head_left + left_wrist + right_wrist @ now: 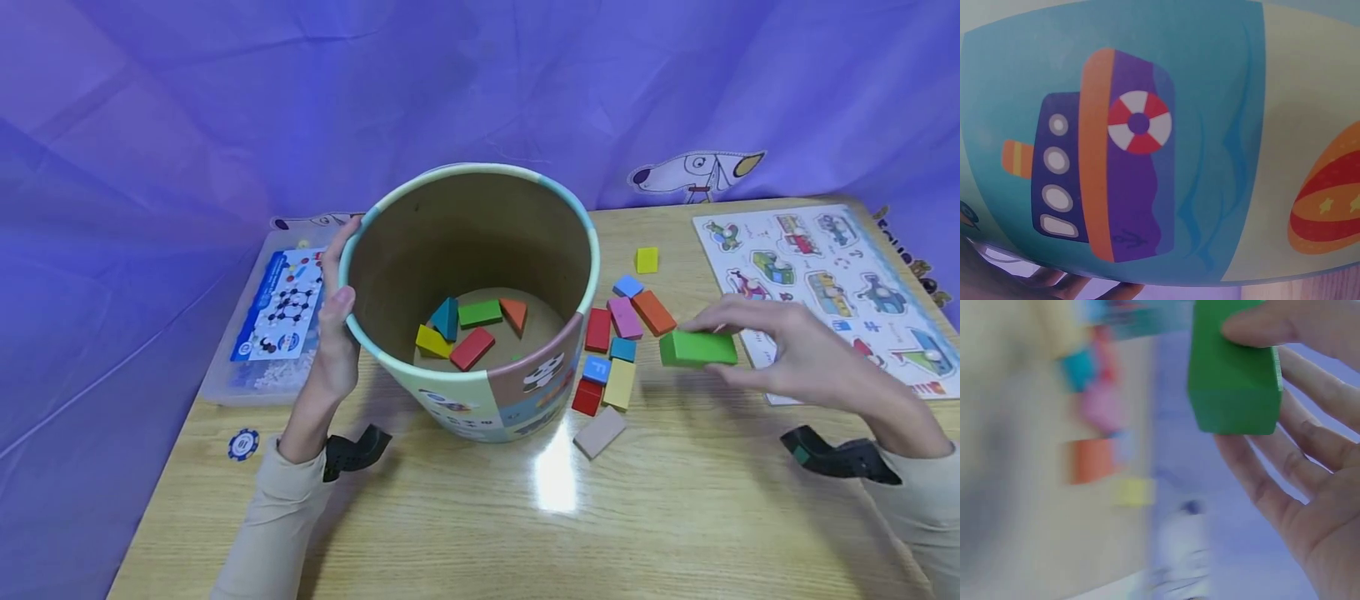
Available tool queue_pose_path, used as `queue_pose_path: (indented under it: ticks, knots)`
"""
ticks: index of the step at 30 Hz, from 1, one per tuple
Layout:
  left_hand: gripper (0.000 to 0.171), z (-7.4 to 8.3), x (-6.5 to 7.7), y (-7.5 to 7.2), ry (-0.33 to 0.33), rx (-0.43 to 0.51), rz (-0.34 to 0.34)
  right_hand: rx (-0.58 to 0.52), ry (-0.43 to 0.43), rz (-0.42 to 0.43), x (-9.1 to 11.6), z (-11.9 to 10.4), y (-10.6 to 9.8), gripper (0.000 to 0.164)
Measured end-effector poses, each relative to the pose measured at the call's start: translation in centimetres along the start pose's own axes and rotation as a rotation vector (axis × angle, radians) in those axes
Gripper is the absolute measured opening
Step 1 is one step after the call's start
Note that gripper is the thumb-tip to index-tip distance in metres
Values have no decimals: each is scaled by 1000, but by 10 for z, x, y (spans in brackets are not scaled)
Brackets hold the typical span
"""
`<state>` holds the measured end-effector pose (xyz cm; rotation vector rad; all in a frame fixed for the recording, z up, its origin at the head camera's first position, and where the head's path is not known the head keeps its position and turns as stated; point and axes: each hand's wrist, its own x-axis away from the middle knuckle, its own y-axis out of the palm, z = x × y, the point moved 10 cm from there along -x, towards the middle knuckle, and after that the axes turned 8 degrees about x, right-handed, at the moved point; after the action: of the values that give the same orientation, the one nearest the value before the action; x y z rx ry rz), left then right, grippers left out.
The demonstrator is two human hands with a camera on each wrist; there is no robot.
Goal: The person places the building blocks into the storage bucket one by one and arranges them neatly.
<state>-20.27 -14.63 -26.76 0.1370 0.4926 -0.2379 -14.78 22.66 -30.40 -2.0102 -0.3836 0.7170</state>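
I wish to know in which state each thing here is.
Pastel round bucket: open at top, assorted blocks inside.
Green rectangular block: held above the wooden table.
Left hand: touching the bucket's outside near its rim.
Right hand: pinching the green block.
Loose coloured blocks: lying right of the bucket.
Translucent plastic box: lying flat, apparently closed.
White puzzle board: lying flat.
Blue-and-white round chip: lying flat.

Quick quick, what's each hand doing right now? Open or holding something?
Left hand: open, resting against the bucket.
Right hand: closed, holding a green block.
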Motion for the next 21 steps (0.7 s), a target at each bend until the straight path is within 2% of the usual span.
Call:
queue_pose_path:
  ticks: [2, 5, 8, 9, 13, 15, 21]
  knots:
    - [76, 1, 0, -1, 3, -3, 0, -81, -39, 90, -17, -7, -26, 64]
    - [76, 1, 1, -2, 1, -10, 0, -361, -99, 237, -46, -25, -61, 54]
    - [76, -1, 0, -2, 0, -17, 0, -634, -189, 328, -76, -51, -84, 47]
    - [76, -2, 0, -1, -1, -17, 0, -664, -208, 342, -86, -60, -88, 46]
    - [76, -5, -1, -2, -4, -14, 1, -638, -266, 317, -126, -90, -85, 47]
    - [77, -6, -1, -3, -7, -12, 2, -567, -278, 276, -142, -101, -78, 47]
    - [78, -8, -1, -3, -17, -33, 5, -406, -310, 187, -172, -120, -56, 49]
